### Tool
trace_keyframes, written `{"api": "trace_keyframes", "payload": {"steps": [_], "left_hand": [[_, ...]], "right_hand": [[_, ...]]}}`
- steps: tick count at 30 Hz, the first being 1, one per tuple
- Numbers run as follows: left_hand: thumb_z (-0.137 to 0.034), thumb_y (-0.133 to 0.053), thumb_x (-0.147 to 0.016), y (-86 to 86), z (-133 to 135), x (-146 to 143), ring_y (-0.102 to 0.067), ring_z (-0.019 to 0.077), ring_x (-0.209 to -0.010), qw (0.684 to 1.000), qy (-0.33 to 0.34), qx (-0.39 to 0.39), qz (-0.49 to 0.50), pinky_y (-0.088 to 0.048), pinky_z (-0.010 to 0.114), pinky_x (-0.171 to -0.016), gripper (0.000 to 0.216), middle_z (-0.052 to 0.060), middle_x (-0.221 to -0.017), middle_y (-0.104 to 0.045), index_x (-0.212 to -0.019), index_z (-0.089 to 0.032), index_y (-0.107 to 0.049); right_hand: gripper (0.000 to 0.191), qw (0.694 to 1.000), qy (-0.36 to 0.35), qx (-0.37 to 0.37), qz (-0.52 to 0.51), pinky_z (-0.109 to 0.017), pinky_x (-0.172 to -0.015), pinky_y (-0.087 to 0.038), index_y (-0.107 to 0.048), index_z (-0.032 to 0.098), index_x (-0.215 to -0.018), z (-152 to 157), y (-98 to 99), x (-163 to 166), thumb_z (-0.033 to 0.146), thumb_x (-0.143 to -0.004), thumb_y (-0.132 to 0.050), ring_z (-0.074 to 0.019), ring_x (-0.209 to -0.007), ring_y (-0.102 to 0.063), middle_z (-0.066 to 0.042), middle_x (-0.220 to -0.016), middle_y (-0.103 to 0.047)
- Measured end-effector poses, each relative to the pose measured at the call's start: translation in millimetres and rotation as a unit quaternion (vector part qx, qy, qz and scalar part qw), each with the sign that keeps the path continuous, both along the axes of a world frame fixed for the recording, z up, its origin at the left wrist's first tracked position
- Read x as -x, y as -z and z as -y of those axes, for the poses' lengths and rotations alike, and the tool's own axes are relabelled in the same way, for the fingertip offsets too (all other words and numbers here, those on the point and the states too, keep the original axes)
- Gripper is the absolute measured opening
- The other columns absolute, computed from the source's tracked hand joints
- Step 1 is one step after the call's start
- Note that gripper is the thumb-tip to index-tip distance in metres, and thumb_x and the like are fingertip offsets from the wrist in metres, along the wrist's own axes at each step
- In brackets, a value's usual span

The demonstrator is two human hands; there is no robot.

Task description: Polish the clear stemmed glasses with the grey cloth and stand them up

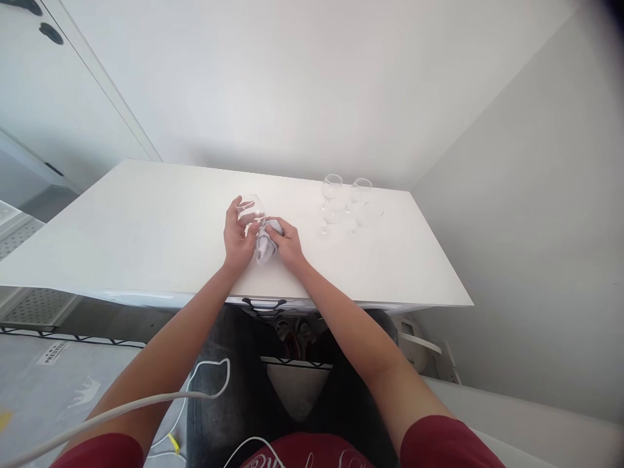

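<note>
My left hand [240, 229] is curled round the bowl of a clear wine glass [251, 207], which lies tilted with its rim up and to the left. A light grey cloth [266, 243] is bunched in my right hand [285, 239], pressed around the lower part of the glass, so the stem and foot are hidden. Both hands are close together above the white tabletop. To their right, several more clear wine glasses [333, 188] stand upright in a cluster.
The white table [160, 240] has a dark drawer handle [264, 304] on its front, just before my knees. A wall [273, 84] rises behind it and another [536, 214] at the right. A white cable [146, 402] crosses my left arm.
</note>
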State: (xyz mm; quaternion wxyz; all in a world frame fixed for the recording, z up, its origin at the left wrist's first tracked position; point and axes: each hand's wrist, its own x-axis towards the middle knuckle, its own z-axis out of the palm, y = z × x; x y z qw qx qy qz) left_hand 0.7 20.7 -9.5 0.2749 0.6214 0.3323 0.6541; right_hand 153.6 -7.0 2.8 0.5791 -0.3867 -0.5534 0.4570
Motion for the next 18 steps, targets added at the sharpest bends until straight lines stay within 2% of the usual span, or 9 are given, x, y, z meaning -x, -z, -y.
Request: {"api": "trace_keyframes", "payload": {"steps": [2, 5, 6, 8, 10, 12, 14, 16, 18], "left_hand": [[-0.063, -0.077, -0.097, -1.8, 0.6, 0.7, -0.075, 0.0285, -0.119, 0.999, -0.017, -0.015, 0.026, -0.067, 0.047, -0.102, 0.077, 0.018, -0.15, -0.057, -0.158, -0.031, -0.042], [-0.061, -0.08, -0.095, -6.0, -0.1, 3.0, -0.066, 0.0298, -0.134, 0.993, -0.079, -0.048, 0.075, -0.064, 0.05, -0.109, 0.074, 0.015, -0.151, -0.05, -0.153, -0.032, -0.043], [-0.061, -0.081, -0.094, -7.2, 0.1, 3.4, -0.065, 0.03, -0.135, 0.991, -0.086, -0.056, 0.081, -0.064, 0.05, -0.111, 0.074, 0.014, -0.15, -0.049, -0.152, -0.033, -0.043], [-0.061, -0.082, -0.093, -9.3, 2.1, 2.6, -0.069, 0.0301, -0.129, 0.993, -0.065, -0.053, 0.077, -0.064, 0.051, -0.11, 0.077, 0.013, -0.147, -0.049, -0.154, -0.034, -0.042], [-0.06, -0.083, -0.092, -10.7, 6.0, -0.1, -0.074, 0.0298, -0.121, 0.997, -0.018, -0.032, 0.063, -0.067, 0.05, -0.105, 0.081, 0.012, -0.144, -0.051, -0.158, -0.037, -0.042], [-0.058, -0.084, -0.092, -11.8, 10.2, -3.3, -0.076, 0.0297, -0.12, 0.999, 0.016, -0.01, 0.048, -0.068, 0.048, -0.105, 0.078, 0.011, -0.142, -0.053, -0.158, -0.037, -0.047], [-0.057, -0.083, -0.093, -12.6, 12.0, -4.7, -0.075, 0.0296, -0.121, 0.999, 0.025, 0.001, 0.048, -0.067, 0.047, -0.107, 0.073, 0.011, -0.143, -0.053, -0.156, -0.036, -0.052], [-0.06, -0.081, -0.094, -13.2, 10.4, -3.2, -0.074, 0.0302, -0.124, 0.998, 0.014, -0.001, 0.066, -0.065, 0.05, -0.11, 0.075, 0.013, -0.148, -0.053, -0.158, -0.035, -0.051], [-0.064, -0.078, -0.095, -14.1, 6.4, 0.4, -0.071, 0.0317, -0.13, 0.995, 0.01, 0.004, 0.102, -0.061, 0.053, -0.114, 0.078, 0.014, -0.156, -0.051, -0.162, -0.039, -0.045]], "right_hand": [[0.035, 0.998, 0.027, -0.004, -0.06, -0.035, -0.102, -0.057, -0.07, 0.023, -0.115, -0.3, -2.5, -2.4, 0.054, -0.099, -0.066, -0.0217, -0.106, -0.069, -0.005, -0.116, -0.076], [0.035, 0.985, 0.069, 0.007, -0.156, -0.035, -0.11, -0.056, -0.064, 0.028, -0.126, -2.9, -2.6, -2.4, 0.053, -0.101, -0.065, -0.0202, -0.121, -0.067, -0.006, -0.138, -0.071], [0.036, 0.979, 0.053, 0.035, -0.195, -0.036, -0.107, -0.058, -0.062, 0.028, -0.127, -4.2, -1.8, -1.2, 0.053, -0.101, -0.065, -0.0197, -0.118, -0.068, -0.006, -0.137, -0.071], [0.037, 0.96, -0.031, 0.11, -0.257, -0.036, -0.096, -0.063, -0.06, 0.027, -0.126, -6.2, -0.1, 1.7, 0.054, -0.101, -0.064, -0.0196, -0.107, -0.071, -0.005, -0.127, -0.073], [0.035, 0.938, -0.125, 0.174, -0.272, -0.035, -0.084, -0.066, -0.062, 0.025, -0.122, -6.5, 0.6, 4.3, 0.052, -0.1, -0.067, -0.0192, -0.094, -0.071, -0.005, -0.114, -0.075], [0.03, 0.927, -0.168, 0.213, -0.261, -0.032, -0.077, -0.066, -0.065, 0.023, -0.118, -5.3, 0.6, 5.3, 0.045, -0.099, -0.073, -0.0176, -0.084, -0.071, -0.003, -0.104, -0.074], [0.024, 0.922, -0.169, 0.232, -0.26, -0.031, -0.073, -0.065, -0.067, 0.022, -0.115, -4.7, 1.1, 4.7, 0.038, -0.099, -0.074, -0.0159, -0.077, -0.07, -0.003, -0.102, -0.075], [0.017, 0.923, -0.146, 0.235, -0.268, -0.031, -0.072, -0.066, -0.069, 0.021, -0.112, -6.4, 2.8, 3.3, 0.035, -0.102, -0.07, -0.0152, -0.077, -0.071, -0.005, -0.11, -0.076], [0.011, 0.929, -0.079, 0.231, -0.277, -0.029, -0.075, -0.066, -0.068, 0.021, -0.108, -9.9, 5.0, 2.4, 0.031, -0.104, -0.065, -0.0144, -0.081, -0.074, -0.006, -0.119, -0.077]]}}
